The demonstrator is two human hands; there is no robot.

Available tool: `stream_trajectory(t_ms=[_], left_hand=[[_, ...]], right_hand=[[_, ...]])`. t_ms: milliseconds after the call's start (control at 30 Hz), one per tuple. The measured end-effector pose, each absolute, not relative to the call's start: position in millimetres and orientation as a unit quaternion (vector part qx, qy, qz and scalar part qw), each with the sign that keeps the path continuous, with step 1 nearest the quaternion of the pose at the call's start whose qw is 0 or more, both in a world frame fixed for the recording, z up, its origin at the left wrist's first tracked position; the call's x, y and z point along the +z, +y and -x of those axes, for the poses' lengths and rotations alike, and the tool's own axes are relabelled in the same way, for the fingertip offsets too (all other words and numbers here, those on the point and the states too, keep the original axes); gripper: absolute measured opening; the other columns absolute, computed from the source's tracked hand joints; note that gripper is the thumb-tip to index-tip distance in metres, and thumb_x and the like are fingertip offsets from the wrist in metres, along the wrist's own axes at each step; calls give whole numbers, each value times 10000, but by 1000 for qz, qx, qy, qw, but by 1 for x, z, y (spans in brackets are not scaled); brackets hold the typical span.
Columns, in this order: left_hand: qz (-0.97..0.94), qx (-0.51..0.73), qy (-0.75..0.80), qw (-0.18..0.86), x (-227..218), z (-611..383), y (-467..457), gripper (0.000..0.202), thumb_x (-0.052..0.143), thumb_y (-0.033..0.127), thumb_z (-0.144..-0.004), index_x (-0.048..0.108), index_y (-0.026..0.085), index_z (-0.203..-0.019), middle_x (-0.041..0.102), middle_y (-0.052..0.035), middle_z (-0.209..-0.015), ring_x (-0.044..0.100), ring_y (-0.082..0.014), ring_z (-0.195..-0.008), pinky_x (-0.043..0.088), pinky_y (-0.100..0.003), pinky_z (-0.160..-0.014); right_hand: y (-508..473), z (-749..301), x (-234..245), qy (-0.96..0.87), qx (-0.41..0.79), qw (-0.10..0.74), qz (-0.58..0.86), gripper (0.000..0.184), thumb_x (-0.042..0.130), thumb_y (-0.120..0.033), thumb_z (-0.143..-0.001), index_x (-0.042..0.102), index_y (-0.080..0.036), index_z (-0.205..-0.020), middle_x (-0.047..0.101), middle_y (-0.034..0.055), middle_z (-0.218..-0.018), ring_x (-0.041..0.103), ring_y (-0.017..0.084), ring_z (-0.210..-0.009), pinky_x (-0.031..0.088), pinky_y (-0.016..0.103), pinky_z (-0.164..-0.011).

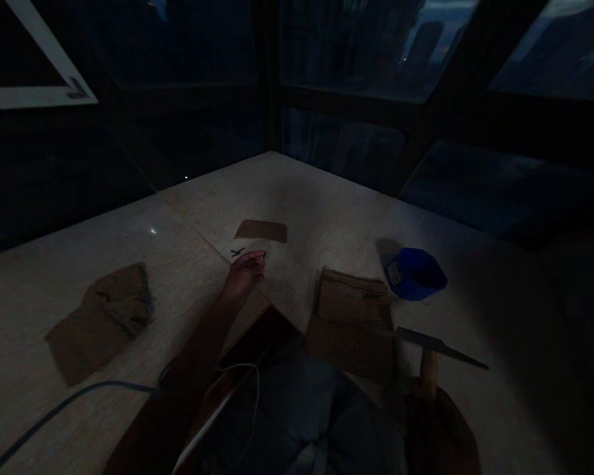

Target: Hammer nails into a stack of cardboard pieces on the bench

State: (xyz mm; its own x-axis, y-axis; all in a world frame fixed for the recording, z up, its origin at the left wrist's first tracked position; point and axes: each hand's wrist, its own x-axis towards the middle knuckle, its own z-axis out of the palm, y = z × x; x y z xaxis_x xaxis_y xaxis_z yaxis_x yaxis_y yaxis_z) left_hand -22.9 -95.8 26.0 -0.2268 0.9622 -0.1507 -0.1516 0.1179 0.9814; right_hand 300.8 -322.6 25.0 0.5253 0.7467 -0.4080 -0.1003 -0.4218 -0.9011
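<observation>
Left hand [247, 269] pinching small dark pieces [255, 258] over the plywood surface [327, 204]; blue tub [416, 274] at its 3 o'clock; right hand [438, 412], at 5 o'clock, closed around a wooden-handled tool [429, 369].

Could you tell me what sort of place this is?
Probably a building site or unfinished room: bare plywood sheets form the surface, dark window panes enclose the corner, and the right hand grips a hammer, with nails beside the left hand.
</observation>
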Motion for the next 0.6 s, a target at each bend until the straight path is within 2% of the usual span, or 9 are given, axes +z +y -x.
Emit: stream_trajectory(t_ms=[100, 233, 333, 433, 500, 600], left_hand=[[-302, 517, 423, 680, 37, -16, -108, 337, 812, 204, -651, 713, 123, -963, 624, -12, -728, 570, -85, -615, 465, -201, -588], [-345, 437, 396, 730, 39, -70, -115, 323, 860, 306, -656, 717, 123, -881, 694, -56, -770, 622, -110, -635, 482, -212, -582], [-412, 395, 418, 707, 34, -106, -113, 345, 835, 394, -680, 704, 135, -866, 747, -81, -818, 678, -149, -665, 490, -220, -559], [-498, 368, 440, 650, 25, -130, -105, 311, 781, 408, -718, 707, 150, -875, 773, -82, -831, 722, -193, -708, 519, -247, -568], [-564, 367, 450, 587, 18, -139, -98, 242, 746, 376, -746, 727, 164, -860, 780, -70, -828, 735, -209, -747, 550, -277, -628], [-655, 376, 440, 486, 7, -145, -89, 119, 722, 295, -764, 764, 195, -814, 791, -53, -888, 737, -215, -851, 572, -320, -799]], right_hand=[[-323, -296, 24, -199, 423, 513, 720, 500, 707, -652, -767, 615, -212, -987, 511, -59, -567, 434, 108, -422, 334, 221, -377], [-322, -293, 25, -184, 411, 526, 721, 514, 712, -677, -742, 616, -216, -950, 492, -71, -568, 427, 100, -426, 322, 207, -384], [-321, -295, 29, -190, 385, 514, 743, 532, 675, -705, -758, 628, -204, -931, 511, -55, -587, 417, 97, -433, 318, 208, -386], [-318, -299, 31, -200, 367, 499, 759, 521, 638, -703, -794, 629, -197, -919, 495, -50, -574, 401, 99, -443, 296, 205, -383], [-313, -302, 31, -212, 371, 495, 756, 501, 639, -689, -800, 623, -200, -907, 507, -41, -585, 422, 109, -456, 316, 215, -392], [-299, -304, 31, -236, 370, 500, 746, 483, 653, -673, -795, 620, -204, -905, 540, -23, -630, 451, 120, -480, 350, 229, -410]])
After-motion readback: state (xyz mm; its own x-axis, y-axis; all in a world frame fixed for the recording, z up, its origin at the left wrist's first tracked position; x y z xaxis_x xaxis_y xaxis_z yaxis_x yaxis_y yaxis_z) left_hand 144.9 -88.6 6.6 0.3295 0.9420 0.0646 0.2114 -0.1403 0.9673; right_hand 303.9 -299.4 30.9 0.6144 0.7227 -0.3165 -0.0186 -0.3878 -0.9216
